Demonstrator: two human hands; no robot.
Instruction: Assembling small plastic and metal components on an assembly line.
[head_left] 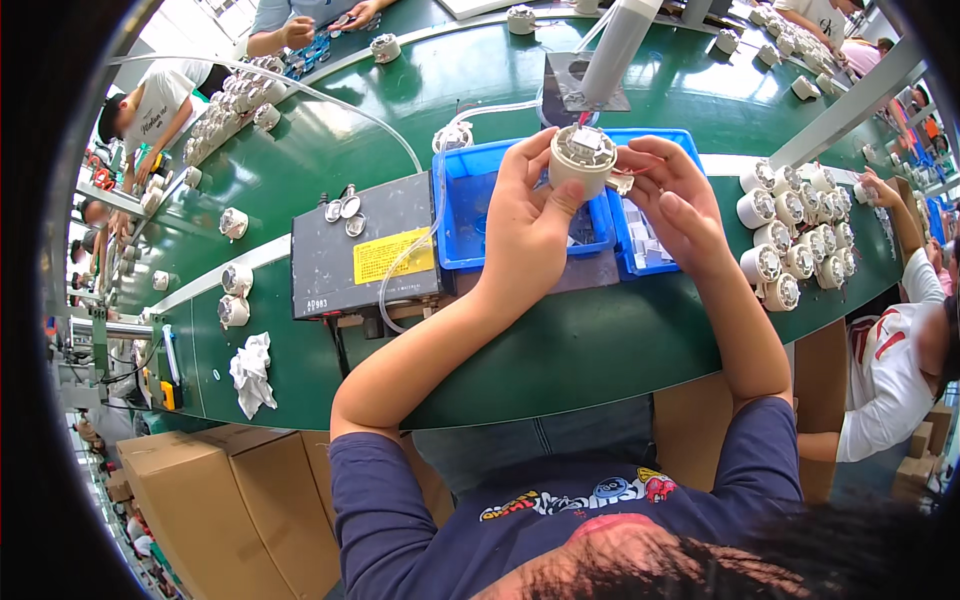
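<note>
My left hand (535, 215) grips a round cream-white plastic housing (584, 160) from its left side, thumb in front. The housing is tilted so its top, with a pale rectangular piece set in it, faces up. Thin red wires (640, 174) leave its right side, along with a small white connector (621, 184). My right hand (682, 205) has its curled fingers around these wires, close to the housing; the exact hold is partly hidden. Directly above the housing is the lower end of a grey-white tube (618, 50), with a dark plate around it.
Behind my hands are blue bins (460, 264), one holding small white parts (645, 245). A black box (335, 255) with a yellow label stands left, with metal discs (350, 207) on top. Several similar housings (790, 235) cluster right. A crumpled white cloth (252, 375) lies left. Other people work around the green table.
</note>
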